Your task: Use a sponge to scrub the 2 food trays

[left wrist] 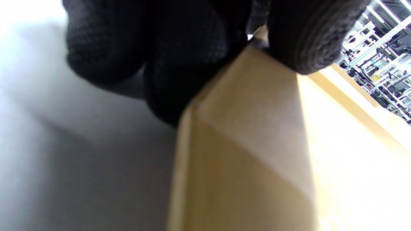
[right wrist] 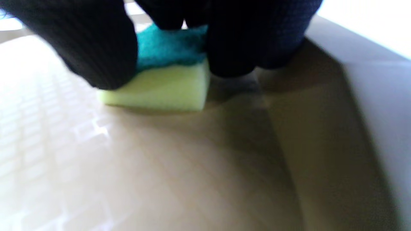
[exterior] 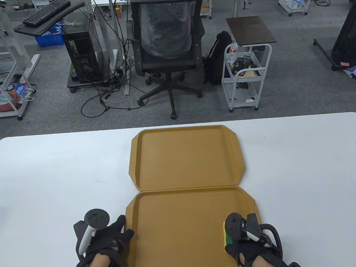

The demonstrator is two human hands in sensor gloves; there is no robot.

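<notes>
On the near tray, right hand grips the sponge; left hand apparently pinches its rim.

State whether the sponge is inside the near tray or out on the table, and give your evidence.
Inside. The sponge lies on the near tray floor by its right rim, under the right hand.

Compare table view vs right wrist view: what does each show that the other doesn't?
Table view only: the far tray, the left hand holding the near tray's left rim, the white table, and the office chair beyond.
Right wrist view only: the sponge's yellow foam lying flat on the tray floor, green pad up, under the fingers.
Both: the right hand's grip on the sponge at the near tray's right side.
</notes>
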